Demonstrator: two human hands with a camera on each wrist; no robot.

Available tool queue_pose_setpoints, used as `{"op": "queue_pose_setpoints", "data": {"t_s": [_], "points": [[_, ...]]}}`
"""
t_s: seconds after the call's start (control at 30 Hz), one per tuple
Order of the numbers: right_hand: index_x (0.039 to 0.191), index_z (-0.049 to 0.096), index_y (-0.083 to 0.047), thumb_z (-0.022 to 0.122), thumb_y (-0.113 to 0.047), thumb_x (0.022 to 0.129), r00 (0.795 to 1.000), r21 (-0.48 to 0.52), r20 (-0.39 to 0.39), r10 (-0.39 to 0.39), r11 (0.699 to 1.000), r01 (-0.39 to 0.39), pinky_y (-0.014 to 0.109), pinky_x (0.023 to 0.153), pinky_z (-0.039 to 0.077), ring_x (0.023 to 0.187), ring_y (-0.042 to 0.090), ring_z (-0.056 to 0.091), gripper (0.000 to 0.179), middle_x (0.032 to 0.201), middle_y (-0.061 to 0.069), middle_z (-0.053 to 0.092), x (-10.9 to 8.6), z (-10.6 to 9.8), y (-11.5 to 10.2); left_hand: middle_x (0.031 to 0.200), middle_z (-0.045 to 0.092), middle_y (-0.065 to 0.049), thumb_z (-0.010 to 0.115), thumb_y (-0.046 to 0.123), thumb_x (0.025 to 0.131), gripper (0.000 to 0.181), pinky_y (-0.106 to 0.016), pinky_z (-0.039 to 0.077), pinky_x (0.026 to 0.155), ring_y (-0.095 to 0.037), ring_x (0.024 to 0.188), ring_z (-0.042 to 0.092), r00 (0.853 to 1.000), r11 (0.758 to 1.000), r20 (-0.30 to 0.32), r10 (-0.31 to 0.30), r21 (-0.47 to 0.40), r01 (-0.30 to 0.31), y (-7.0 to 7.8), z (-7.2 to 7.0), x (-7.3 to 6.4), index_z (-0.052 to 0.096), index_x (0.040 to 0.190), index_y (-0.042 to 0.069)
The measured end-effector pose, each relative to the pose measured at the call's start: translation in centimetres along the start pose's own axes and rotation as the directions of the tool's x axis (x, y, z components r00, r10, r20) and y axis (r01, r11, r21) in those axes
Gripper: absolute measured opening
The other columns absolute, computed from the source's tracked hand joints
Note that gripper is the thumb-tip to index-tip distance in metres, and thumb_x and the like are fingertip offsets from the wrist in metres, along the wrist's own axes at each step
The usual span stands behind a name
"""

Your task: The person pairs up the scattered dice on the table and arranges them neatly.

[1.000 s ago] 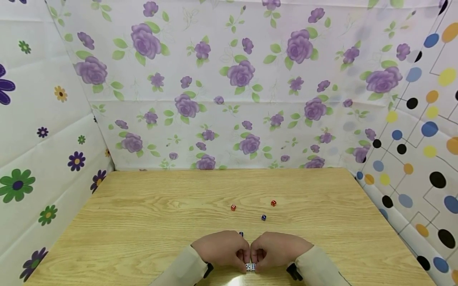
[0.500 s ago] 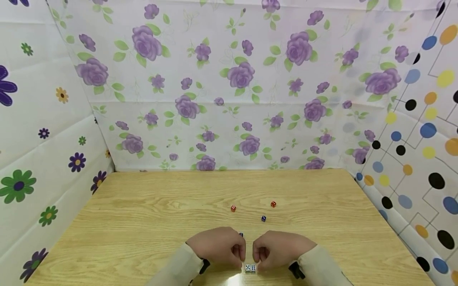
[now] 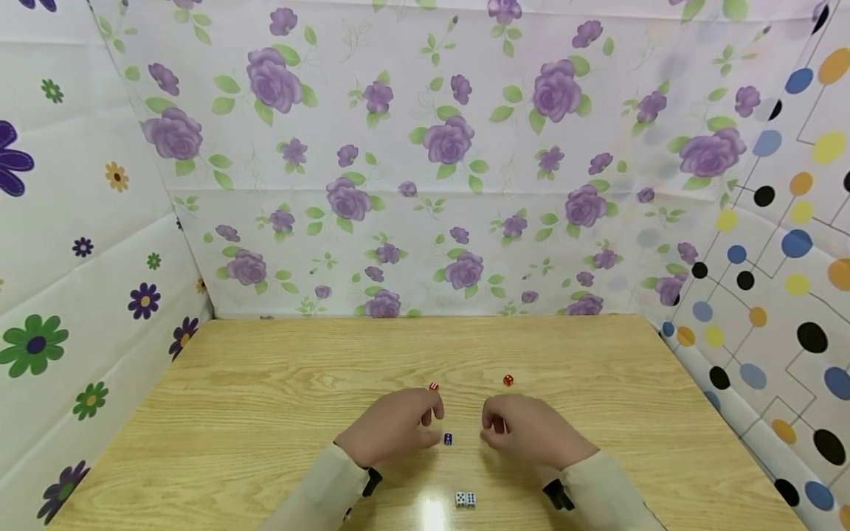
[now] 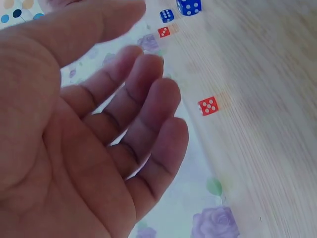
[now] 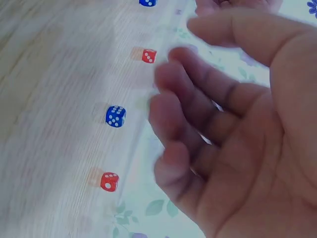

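Blue die (image 3: 448, 439) is on the wood-grain table (image 3: 265, 442) between the two hands, just off the left thumb — a second blue die (image 5: 116, 116) is hidden from the head view but shows in both wrist views. Left hand (image 3: 395, 428) and right hand (image 3: 531, 431) are both empty, fingers loosely bent, thumbs apart. I'd pinch opposite faces straight down so nothing rolls — and watch the left knuckles near that red die (image 3: 434, 386).
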State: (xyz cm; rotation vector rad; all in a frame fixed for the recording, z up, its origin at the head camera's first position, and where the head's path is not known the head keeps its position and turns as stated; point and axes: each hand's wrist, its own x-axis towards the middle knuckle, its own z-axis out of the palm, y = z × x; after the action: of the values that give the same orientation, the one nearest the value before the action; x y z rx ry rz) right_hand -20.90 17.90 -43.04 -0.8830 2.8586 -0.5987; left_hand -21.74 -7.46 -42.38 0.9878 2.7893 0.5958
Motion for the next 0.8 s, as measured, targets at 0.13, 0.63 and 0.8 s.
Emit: {"op": "queue_pose_setpoints", "data": {"t_s": [0.13, 0.63, 0.8], "points": [[0.088, 0.058, -0.027, 0.064, -0.031, 0.089, 0.992, -0.032, -0.104, 0.065, 0.997, -0.068, 0.024, 0.054, 0.039, 0.058, 0.003, 0.046, 0.007, 0.072, -0.015, 0.05, 0.32, 0.08, 0.31, 0.082, 0.056, 0.008, 0.069, 0.027, 0.084, 0.026, -0.023, 0.043, 0.057, -0.005, 0.064, 0.049, 0.999, 0.999, -0.03, -0.037, 0.001, 0.037, -0.21, -0.22, -0.01, 0.063, 0.107, 0.016], [0.097, 0.063, -0.014, 0.071, -0.028, 0.082, 0.961, -0.185, -0.235, 0.148, 0.963, -0.194, 0.027, 0.054, 0.041, 0.063, 0.007, 0.048, 0.022, 0.081, -0.003, 0.058, 0.52, 0.29, 0.65, 0.09, 0.06, 0.003, 0.065, 0.025, 0.084, 0.023, -0.024, 0.046, 0.064, -0.005, 0.074, 0.052, 0.999, 0.996, -0.019, -0.038, 0.083, 0.04, -0.95, -0.18, -0.26, 0.065, 0.105, 0.016], [0.097, 0.062, -0.015, 0.07, -0.028, 0.083, 0.959, -0.187, -0.232, 0.16, 0.961, -0.206, 0.027, 0.054, 0.04, 0.062, 0.006, 0.046, 0.021, 0.08, -0.005, 0.056, 0.56, 0.48, 0.85, 0.089, 0.059, 0.005, 0.066, 0.028, 0.085, 0.022, -0.024, 0.047, 0.064, -0.004, 0.072, 0.051, 0.999, 0.993, -0.003, -0.046, 0.111, 0.046, -0.81, -0.16, -0.34, 0.066, 0.103, 0.016]]}}
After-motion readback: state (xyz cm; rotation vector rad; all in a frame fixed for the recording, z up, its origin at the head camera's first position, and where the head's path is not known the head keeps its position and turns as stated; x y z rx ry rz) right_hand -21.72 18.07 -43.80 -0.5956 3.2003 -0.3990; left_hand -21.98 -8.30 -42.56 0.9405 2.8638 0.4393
